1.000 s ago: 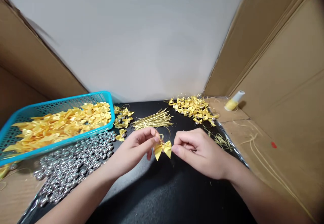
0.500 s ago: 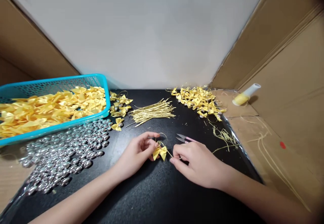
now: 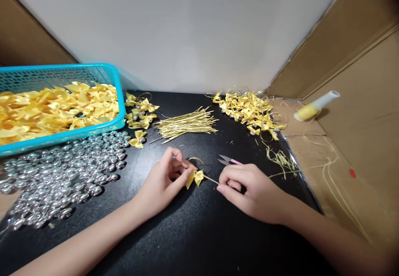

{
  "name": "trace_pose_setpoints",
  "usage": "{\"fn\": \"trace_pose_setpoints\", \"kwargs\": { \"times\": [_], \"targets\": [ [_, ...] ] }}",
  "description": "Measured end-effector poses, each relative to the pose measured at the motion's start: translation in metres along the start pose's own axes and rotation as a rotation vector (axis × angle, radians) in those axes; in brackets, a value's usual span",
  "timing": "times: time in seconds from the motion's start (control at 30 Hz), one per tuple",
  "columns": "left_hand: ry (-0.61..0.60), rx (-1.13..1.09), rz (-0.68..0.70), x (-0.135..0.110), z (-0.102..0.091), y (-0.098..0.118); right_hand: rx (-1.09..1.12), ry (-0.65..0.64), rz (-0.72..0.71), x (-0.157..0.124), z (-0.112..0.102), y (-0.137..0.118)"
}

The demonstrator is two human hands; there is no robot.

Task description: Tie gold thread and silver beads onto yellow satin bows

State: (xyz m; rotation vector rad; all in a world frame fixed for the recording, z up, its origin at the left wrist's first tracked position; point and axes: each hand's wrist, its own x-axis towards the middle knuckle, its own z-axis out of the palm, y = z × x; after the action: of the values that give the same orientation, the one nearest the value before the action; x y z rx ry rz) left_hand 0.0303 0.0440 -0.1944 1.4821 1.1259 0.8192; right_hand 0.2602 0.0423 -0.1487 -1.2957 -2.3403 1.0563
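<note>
A small yellow ribbon bow (image 3: 195, 178) is pinched at its left side by my left hand (image 3: 162, 181), just above the black mat (image 3: 193, 234). A gold thread (image 3: 211, 179) runs from the bow to my right hand (image 3: 252, 188), whose fingers are closed on the thread's end. A thin gold loop (image 3: 195, 159) stands up behind the bow. Small thread snips (image 3: 229, 161) with a pink handle stick out from my right hand, blades pointing left.
A teal basket (image 3: 62, 136) of yellow bows stands at the left, with several silver beads (image 3: 62, 172) before it. A bundle of gold threads (image 3: 185, 124), finished bows (image 3: 249, 109), a yellow bottle (image 3: 314, 106) and cardboard walls (image 3: 358, 80) lie behind and right.
The view has tipped down, so everything sits higher in frame. My hands drew slightly apart, pulling the gold thread taut out of the bow. The snips came into view by my right hand.
</note>
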Motion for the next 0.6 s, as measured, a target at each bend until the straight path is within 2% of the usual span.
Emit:
{"fn": "trace_pose_setpoints", "kwargs": {
  "times": [0.1, 0.17, 0.3, 0.47, 0.6],
  "targets": [
    [0.002, 0.006, 0.014, 0.0, 0.0, -0.002, -0.016, 0.054, -0.148, -0.004, -0.006, -0.004],
    [-0.007, 0.032, 0.022, 0.001, -0.001, -0.003, -0.044, 0.066, -0.198, -0.006, -0.006, -0.006],
    [-0.023, 0.154, 0.042, 0.001, -0.003, 0.0, -0.079, 0.061, -0.181, -0.005, -0.001, -0.006],
    [-0.037, 0.345, 0.096, 0.001, -0.007, 0.006, -0.069, 0.12, -0.156, 0.0, 0.009, 0.0],
    [-0.029, 0.416, 0.159, 0.001, -0.007, 0.009, -0.026, 0.144, -0.187, 0.002, 0.011, -0.001]
  ]
}}
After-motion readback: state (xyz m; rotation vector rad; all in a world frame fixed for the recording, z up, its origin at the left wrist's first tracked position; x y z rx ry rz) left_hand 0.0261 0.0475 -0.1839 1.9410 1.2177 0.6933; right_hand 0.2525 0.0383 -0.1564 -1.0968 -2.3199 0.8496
